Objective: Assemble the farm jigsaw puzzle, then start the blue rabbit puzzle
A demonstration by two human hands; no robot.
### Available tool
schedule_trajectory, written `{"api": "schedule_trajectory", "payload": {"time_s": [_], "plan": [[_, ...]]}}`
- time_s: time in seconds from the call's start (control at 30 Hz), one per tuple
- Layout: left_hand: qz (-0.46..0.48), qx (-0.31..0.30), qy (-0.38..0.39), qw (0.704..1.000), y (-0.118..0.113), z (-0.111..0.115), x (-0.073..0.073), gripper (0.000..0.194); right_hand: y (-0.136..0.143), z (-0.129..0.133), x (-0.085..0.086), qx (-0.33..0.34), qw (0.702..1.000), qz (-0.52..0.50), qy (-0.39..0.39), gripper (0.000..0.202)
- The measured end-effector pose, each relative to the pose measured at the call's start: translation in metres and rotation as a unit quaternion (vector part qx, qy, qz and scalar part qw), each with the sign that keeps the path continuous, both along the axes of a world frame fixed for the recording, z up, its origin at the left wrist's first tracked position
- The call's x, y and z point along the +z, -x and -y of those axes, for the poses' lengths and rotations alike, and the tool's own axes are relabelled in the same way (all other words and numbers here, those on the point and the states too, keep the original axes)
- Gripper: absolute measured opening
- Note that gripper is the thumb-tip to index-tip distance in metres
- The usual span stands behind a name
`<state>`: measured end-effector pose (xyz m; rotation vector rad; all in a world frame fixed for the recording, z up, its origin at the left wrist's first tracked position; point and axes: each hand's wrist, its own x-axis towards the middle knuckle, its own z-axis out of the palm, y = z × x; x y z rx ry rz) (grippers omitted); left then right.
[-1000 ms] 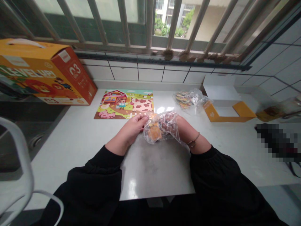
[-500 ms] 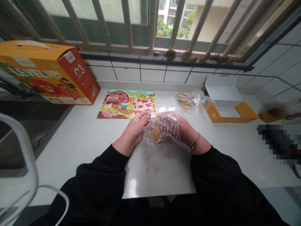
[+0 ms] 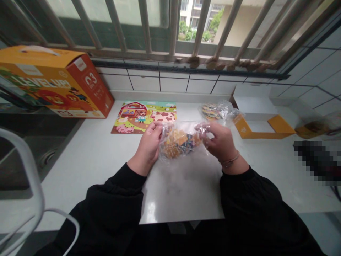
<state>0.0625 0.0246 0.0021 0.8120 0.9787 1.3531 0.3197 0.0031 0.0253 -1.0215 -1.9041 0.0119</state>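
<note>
A clear plastic bag point(image 3: 178, 142) with orange and dark-blue pieces inside is held above the white counter, between both hands. My left hand point(image 3: 149, 145) is closed on the bag's left edge, thumb on top. My right hand point(image 3: 220, 140) pinches the bag's right end between thumb and fingers. The exact shape of the pieces is blurred by the crinkled plastic. Just behind the bag lies a farm picture board point(image 3: 144, 117) with a barn, a cow and a pig, its lower right part hidden by the bag and left hand.
A second clear bag of colourful flat pieces point(image 3: 214, 111) lies at the back, beside an open orange-and-white box point(image 3: 252, 133). At the left stands a large orange carton point(image 3: 53, 83) near the sink point(image 3: 23, 153). A white cable point(image 3: 34, 177) loops at the lower left.
My right hand has come out from inside or behind the bag and moved right, now pinching its right end. The bag is stretched wider; my left hand has barely moved.
</note>
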Motion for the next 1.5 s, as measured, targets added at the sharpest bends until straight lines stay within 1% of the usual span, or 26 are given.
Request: {"api": "schedule_trajectory", "payload": {"time_s": [0.07,0.1,0.13,0.17,0.23,0.3,0.37,0.4,0.47,0.5,0.53,0.6,0.63,0.67,0.77,0.87,0.97,1.03,1.1,1.2,1.3,1.4,1.43,1.5], "plan": [[-0.003,0.007,-0.01,1.0,0.0,0.001,0.003,0.012,-0.004,0.002,0.004,-0.102,0.99,-0.098,-0.014,0.031],[-0.01,-0.001,-0.011,1.0,-0.001,0.002,0.004,0.014,-0.005,0.002,0.004,-0.135,0.98,-0.143,-0.011,0.036],[-0.02,-0.017,-0.01,1.0,-0.002,0.003,0.005,0.016,-0.006,0.001,0.004,-0.149,0.972,-0.179,0.002,0.04],[-0.031,-0.037,-0.008,0.999,-0.004,0.005,0.006,0.019,-0.008,-0.001,0.003,-0.143,0.968,-0.205,0.024,0.044],[-0.045,-0.087,-0.004,0.995,-0.007,0.008,0.006,0.029,-0.01,-0.006,-0.001,-0.089,0.968,-0.218,0.088,0.051],[-0.041,-0.126,-0.007,0.991,-0.01,0.011,0.006,0.036,-0.011,-0.011,-0.007,-0.016,0.969,-0.187,0.16,0.053],[-0.024,-0.152,-0.018,0.988,-0.011,0.013,0.004,0.038,-0.011,-0.013,-0.013,0.043,0.968,-0.115,0.221,0.056],[-0.017,-0.161,-0.024,0.987,-0.011,0.013,0.003,0.037,-0.009,-0.014,-0.015,0.062,0.965,-0.072,0.246,0.06],[-0.013,-0.176,-0.034,0.984,-0.01,0.014,0.0,0.037,-0.005,-0.013,-0.017,0.083,0.956,-0.003,0.281,0.071],[-0.016,-0.182,-0.039,0.982,-0.01,0.013,-0.002,0.038,-0.003,-0.012,-0.017,0.092,0.951,0.02,0.295,0.072],[-0.022,-0.187,-0.043,0.981,-0.009,0.013,-0.004,0.04,0.0,-0.012,-0.017,0.1,0.946,0.034,0.306,0.068],[-0.04,-0.188,-0.053,0.98,-0.009,0.012,-0.007,0.044,0.003,-0.011,-0.016,0.109,0.94,0.046,0.321,0.048],[-0.048,-0.187,-0.056,0.98,-0.009,0.012,-0.008,0.046,0.003,-0.011,-0.015,0.107,0.939,0.048,0.324,0.038],[-0.055,-0.188,-0.057,0.979,-0.009,0.011,-0.009,0.048,0.003,-0.011,-0.015,0.099,0.939,0.046,0.325,0.033],[-0.054,-0.219,-0.046,0.973,-0.008,0.011,-0.009,0.056,-0.001,-0.012,-0.013,0.067,0.945,0.012,0.321,0.042],[-0.042,-0.26,-0.038,0.964,-0.006,0.011,-0.012,0.064,-0.005,-0.012,-0.01,0.055,0.95,-0.073,0.298,0.05],[-0.02,-0.289,-0.027,0.957,-0.004,0.008,-0.019,0.072,-0.006,-0.01,-0.006,0.054,0.953,-0.158,0.252,0.053],[0.009,-0.302,-0.017,0.953,-0.004,0.005,-0.024,0.08,-0.007,-0.008,-0.006,0.047,0.948,-0.206,0.237,0.051],[0.034,-0.308,-0.018,0.951,-0.005,0.004,-0.027,0.086,-0.007,-0.008,-0.007,0.04,0.937,-0.254,0.236,0.049],[0.046,-0.321,-0.041,0.945,-0.006,0.005,-0.023,0.094,-0.006,-0.009,-0.012,0.035,0.916,-0.324,0.235,0.047],[0.03,-0.324,-0.086,0.942,-0.005,0.011,-0.014,0.097,-0.002,-0.012,-0.016,0.038,0.887,-0.406,0.217,0.042],[-0.022,-0.304,-0.144,0.942,-0.003,0.014,-0.006,0.103,0.004,-0.017,-0.019,0.049,0.853,-0.479,0.2,0.038],[-0.052,-0.29,-0.156,0.943,-0.003,0.014,-0.004,0.098,0.005,-0.019,-0.02,0.048,0.848,-0.487,0.202,0.039],[-0.122,-0.259,-0.162,0.944,-0.002,0.014,-0.003,0.074,0.005,-0.021,-0.022,0.043,0.85,-0.475,0.224,0.041]]}}
